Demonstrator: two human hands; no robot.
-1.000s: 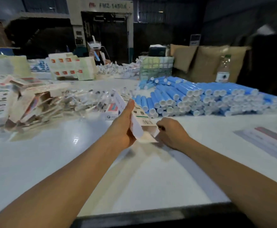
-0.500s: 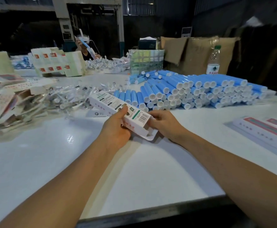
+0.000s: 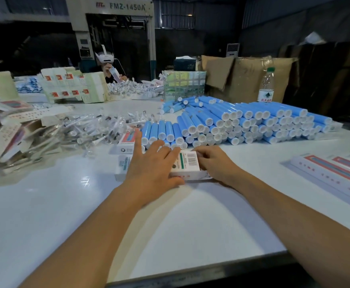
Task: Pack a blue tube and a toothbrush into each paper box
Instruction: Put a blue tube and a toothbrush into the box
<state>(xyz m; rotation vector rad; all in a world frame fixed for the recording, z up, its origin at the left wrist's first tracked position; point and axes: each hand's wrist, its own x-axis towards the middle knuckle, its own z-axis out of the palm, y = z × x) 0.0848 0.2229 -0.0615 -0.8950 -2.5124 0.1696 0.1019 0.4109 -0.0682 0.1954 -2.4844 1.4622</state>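
Observation:
A white paper box (image 3: 187, 164) with a barcode lies flat on the white table (image 3: 45, 215) in front of me. My left hand (image 3: 153, 169) rests palm down across its middle, fingers spread. My right hand (image 3: 213, 163) grips the box's right end. Whether that end flap is closed is hidden by my fingers. Behind the box lies a big stack of blue tubes (image 3: 242, 121) with white caps. A heap of wrapped toothbrushes (image 3: 86, 129) spreads out to the left. Another box (image 3: 127, 142) with a red label lies just beyond my left hand.
Flat and folded cartons (image 3: 8, 129) pile up at the far left. Finished boxes (image 3: 336, 173) lie at the right edge. A water bottle (image 3: 266, 86) and cardboard stand behind the tubes. Another person (image 3: 107, 65) sits across the table.
The box went from tilted up in my hands to lying flat on the table. My left hand has moved from gripping its side to pressing on top.

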